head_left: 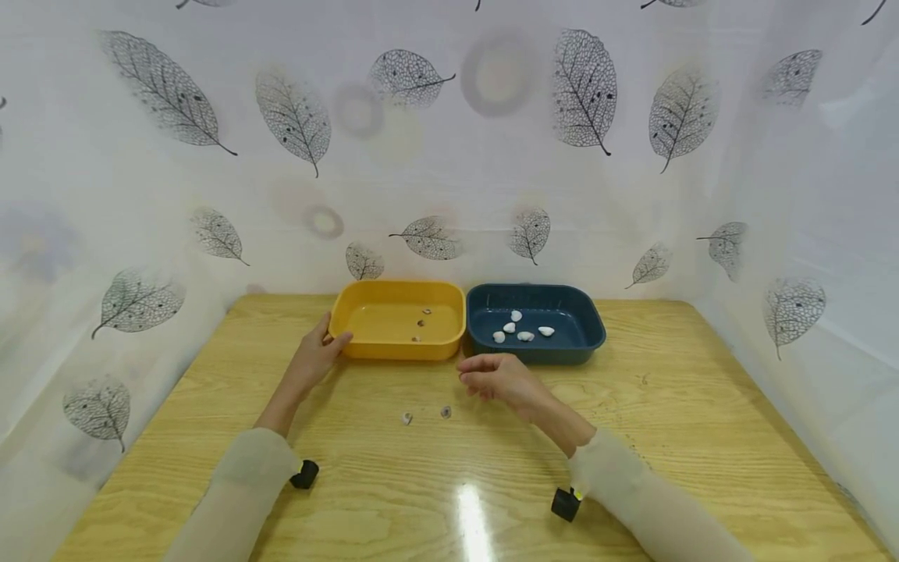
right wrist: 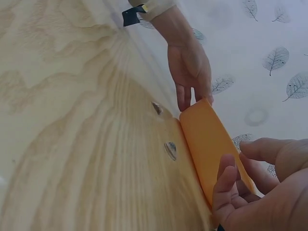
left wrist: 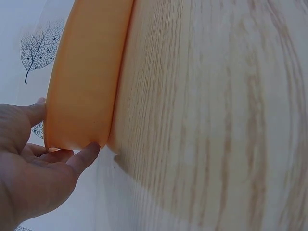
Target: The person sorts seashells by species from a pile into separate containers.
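In the head view my left hand (head_left: 318, 357) holds the near left corner of a yellow plastic tray (head_left: 396, 350), thumb and fingers around the corner. The left wrist view shows those fingers against the outside of the tray (left wrist: 86, 77). My right hand (head_left: 502, 382) hovers over the table in front of the gap between the trays, fingers loosely bent, with nothing visible between them. In the right wrist view this hand (right wrist: 269, 187) overlaps the yellow tray. Two small dark shells, one (head_left: 445, 412) right of the other (head_left: 407, 419), lie on the table.
A dark blue tray (head_left: 537, 356) stands right beside the yellow one and contains several white shells (head_left: 525, 336). Small brownish shells (head_left: 421, 322) lie inside the yellow tray. Behind the wooden table (head_left: 379, 492) hangs a leaf-print curtain (head_left: 449, 172).
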Motion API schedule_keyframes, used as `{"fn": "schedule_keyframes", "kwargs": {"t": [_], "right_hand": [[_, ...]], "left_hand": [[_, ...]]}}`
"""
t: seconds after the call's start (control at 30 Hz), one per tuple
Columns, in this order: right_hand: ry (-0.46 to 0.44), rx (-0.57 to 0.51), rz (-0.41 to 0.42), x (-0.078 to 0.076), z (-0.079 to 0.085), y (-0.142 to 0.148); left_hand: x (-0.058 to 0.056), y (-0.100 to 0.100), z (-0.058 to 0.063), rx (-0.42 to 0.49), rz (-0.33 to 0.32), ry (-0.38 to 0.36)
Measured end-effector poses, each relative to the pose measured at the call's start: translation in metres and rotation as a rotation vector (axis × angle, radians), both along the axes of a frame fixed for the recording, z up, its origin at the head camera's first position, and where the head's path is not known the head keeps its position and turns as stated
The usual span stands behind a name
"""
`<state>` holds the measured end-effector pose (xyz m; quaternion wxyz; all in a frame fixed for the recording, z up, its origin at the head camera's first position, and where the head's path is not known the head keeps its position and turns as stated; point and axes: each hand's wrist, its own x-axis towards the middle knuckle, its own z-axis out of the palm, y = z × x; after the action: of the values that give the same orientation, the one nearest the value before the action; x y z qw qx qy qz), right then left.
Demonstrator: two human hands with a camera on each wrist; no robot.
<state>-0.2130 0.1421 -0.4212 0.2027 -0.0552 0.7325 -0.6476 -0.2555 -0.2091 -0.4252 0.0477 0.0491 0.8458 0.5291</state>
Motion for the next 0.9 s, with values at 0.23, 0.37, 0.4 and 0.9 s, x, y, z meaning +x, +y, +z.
{"fn": "schedule_keyframes", "kwargs": {"t": [0.23, 0.37, 0.4, 0.9], "right_hand": [[0.047, 0.023, 0.054, 0.008, -0.006, -0.003], [0.073, 0.056, 0.076, 0.011, -0.010, -0.005], [0.084, 0.069, 0.080, 0.012, -0.011, -0.005], [0.289, 0.258, 0.177, 0.014, -0.020, -0.011]], "left_hand": [[0.000, 0.000, 0.002, -0.018, 0.006, 0.002], [0.001, 0.000, 0.001, -0.021, 0.011, 0.003], [0.001, 0.000, 0.001, -0.019, 0.011, 0.005], [0.002, 0.001, 0.001, -0.009, 0.009, -0.017]]}}
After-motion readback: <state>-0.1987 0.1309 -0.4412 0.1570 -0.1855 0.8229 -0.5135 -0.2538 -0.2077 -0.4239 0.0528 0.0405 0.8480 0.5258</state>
